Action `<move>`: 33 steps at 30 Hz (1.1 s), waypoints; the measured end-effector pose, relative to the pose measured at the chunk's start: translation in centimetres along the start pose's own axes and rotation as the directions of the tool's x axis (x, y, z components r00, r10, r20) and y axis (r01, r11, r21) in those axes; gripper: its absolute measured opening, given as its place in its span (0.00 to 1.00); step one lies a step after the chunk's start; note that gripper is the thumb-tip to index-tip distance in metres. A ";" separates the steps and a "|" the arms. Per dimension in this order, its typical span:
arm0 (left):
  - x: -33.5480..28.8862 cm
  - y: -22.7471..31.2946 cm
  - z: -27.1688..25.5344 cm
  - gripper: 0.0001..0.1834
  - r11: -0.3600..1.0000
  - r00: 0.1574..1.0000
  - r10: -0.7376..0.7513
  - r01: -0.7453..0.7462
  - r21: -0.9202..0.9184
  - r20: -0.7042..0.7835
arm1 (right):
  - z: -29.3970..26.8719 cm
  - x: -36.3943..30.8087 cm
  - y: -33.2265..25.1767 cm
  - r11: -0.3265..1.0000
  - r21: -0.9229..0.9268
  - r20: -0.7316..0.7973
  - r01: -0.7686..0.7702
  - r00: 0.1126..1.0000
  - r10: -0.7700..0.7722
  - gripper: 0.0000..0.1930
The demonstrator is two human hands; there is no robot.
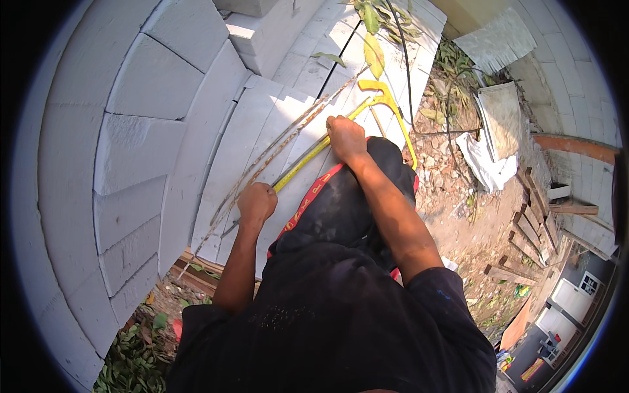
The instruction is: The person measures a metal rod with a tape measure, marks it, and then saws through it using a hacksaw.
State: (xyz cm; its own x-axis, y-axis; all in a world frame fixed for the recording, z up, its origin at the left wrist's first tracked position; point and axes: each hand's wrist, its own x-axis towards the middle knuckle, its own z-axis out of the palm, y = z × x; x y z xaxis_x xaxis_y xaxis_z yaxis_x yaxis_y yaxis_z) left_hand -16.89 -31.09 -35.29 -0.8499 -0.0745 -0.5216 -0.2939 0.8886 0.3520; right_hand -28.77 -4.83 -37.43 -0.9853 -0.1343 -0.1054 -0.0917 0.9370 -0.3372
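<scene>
A yellow tape measure blade [301,167] stretches between my two hands, laid along a thin grey metal rod [293,169]. My left hand [257,202] is closed at the blade's lower end. My right hand [346,139] grips farther up, its fingers wrapped round the blade and probably the rod. Past the right hand, a yellow strip continues toward a yellow-framed hacksaw [391,103] lying on the white blocks [246,154]. Several rusty steel rods [283,145] lie left of the tape. The tape's case is not visible; the left fist hides whatever is inside it.
A white block wall [141,154] rises at the left. At the top, a black cable [405,59] crosses beside dry leaves [373,56]. Rubble [440,157] covers the ground to the right, with a white sack [488,160] and wooden pieces [527,229] farther out.
</scene>
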 end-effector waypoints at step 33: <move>-0.4 -0.3 0.6 0.13 0.999 0.998 0.046 -0.047 -0.025 -0.046 | 0.2 -0.1 0.6 0.990 0.143 -0.074 -0.007 0.997 0.018 0.06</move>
State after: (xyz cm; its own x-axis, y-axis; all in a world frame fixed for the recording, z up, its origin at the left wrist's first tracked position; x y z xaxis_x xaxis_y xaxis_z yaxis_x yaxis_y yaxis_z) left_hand -16.21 -31.02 -35.64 -0.8816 -0.0543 -0.4689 -0.2647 0.8794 0.3957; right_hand -28.67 -4.32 -37.76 -0.9948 -0.0932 -0.0419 -0.0630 0.8820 -0.4671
